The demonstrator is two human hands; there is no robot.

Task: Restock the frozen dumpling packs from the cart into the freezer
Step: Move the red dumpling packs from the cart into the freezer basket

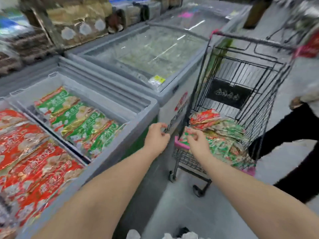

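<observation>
Dumpling packs (pixel 38 163), red and green, fill the open freezer (pixel 148 104) at left, beside which the left hand (pixel 157 135) hangs loosely curled and empty, the right hand (pixel 198 142) equally slack above further packs (pixel 224 135) heaped in the wire cart (pixel 229 95).

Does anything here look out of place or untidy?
One thing: a clear packet with a yellow label lies on the closed freezer's glass lid, at its near corner, outside any freezer.
</observation>
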